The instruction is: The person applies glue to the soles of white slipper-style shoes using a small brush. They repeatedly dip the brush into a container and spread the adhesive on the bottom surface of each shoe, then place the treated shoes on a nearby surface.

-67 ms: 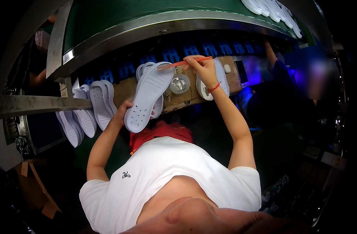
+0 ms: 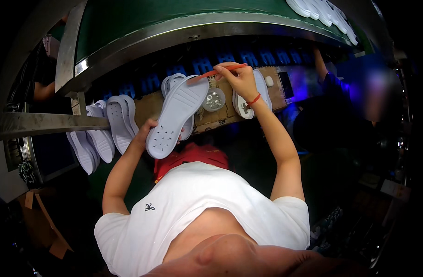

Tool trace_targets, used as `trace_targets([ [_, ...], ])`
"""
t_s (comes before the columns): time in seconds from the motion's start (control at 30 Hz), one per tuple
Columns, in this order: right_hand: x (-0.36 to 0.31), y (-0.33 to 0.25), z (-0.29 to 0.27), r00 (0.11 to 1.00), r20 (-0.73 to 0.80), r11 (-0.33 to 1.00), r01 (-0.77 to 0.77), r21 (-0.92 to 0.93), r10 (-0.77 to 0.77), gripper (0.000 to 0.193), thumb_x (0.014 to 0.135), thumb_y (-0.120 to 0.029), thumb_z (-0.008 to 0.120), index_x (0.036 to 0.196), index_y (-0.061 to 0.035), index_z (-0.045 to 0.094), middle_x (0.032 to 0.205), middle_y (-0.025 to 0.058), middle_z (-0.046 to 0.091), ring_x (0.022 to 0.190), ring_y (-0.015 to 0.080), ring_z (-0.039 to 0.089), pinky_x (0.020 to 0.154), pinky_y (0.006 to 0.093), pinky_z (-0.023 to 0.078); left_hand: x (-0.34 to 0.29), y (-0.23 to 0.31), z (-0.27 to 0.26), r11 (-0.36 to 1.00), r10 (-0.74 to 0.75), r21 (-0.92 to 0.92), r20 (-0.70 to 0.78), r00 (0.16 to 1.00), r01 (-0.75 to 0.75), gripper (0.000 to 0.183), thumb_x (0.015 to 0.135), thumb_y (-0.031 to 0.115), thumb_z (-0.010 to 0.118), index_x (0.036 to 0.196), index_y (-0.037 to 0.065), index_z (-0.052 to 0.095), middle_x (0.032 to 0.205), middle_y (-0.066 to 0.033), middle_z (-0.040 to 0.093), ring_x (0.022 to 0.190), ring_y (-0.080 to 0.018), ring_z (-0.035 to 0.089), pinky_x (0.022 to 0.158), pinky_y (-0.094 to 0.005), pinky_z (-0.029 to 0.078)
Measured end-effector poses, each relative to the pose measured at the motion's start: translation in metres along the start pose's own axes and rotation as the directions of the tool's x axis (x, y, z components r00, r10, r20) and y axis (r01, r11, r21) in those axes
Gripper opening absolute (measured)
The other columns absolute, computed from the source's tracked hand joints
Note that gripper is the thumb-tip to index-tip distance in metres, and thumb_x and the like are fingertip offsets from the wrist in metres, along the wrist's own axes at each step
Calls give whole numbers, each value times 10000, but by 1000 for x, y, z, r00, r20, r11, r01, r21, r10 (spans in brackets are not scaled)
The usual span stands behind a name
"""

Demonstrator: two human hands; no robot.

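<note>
A pale grey-white shoe sole (image 2: 178,108) slants in front of me, its heel with small holes toward me. My left hand (image 2: 145,133) grips it by the heel end, thumb at the edge and the other fingers mostly hidden underneath. My right hand (image 2: 242,83) pinches an orange brush (image 2: 210,73), whose tip meets the sole near its toe end. Just right of the sole a clear plastic cup (image 2: 213,99) stands on a cardboard sheet (image 2: 207,123). Partly behind the held sole lie more soles (image 2: 166,84).
Several pale soles (image 2: 121,121) lean in a row at the left, near a metal bar (image 2: 50,126). Right of the cup lie other soles (image 2: 262,87), a small white case (image 2: 269,81) and a dark phone (image 2: 285,85). A metal-edged green bench (image 2: 183,11) runs across the far side.
The sole's toe end has shifted slightly right and toward me. My right hand and the brush have moved up a little, the brush still at the toe end.
</note>
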State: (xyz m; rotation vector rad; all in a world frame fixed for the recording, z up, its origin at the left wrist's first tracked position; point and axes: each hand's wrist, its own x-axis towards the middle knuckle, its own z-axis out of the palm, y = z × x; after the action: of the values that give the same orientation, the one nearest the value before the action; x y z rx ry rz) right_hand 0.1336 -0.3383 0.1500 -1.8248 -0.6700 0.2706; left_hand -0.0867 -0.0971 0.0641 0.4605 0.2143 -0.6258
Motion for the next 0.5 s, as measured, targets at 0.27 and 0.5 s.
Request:
trace_targets([
  [0.27, 46, -30, -10, 784, 464, 848, 516, -117, -413, 131, 798, -161, 690, 900, -91, 732, 770, 34, 672, 771, 180, 593, 742, 292, 487, 19, 3, 14, 995, -31, -94, 131, 991, 44, 779, 757, 407, 472, 1384, -31, 326, 1221, -281, 491, 965, -404, 592, 855, -476, 516],
  [0.5, 12, 0, -57, 936, 123, 848, 351, -397, -329, 126, 821, -161, 662, 883, -73, 726, 759, 60, 695, 752, 186, 632, 680, 301, 494, 27, -7, 20, 992, 129, -16, 135, 982, -128, 754, 791, 448, 446, 1362, -38, 364, 1232, -250, 519, 1006, -363, 595, 859, -435, 519],
])
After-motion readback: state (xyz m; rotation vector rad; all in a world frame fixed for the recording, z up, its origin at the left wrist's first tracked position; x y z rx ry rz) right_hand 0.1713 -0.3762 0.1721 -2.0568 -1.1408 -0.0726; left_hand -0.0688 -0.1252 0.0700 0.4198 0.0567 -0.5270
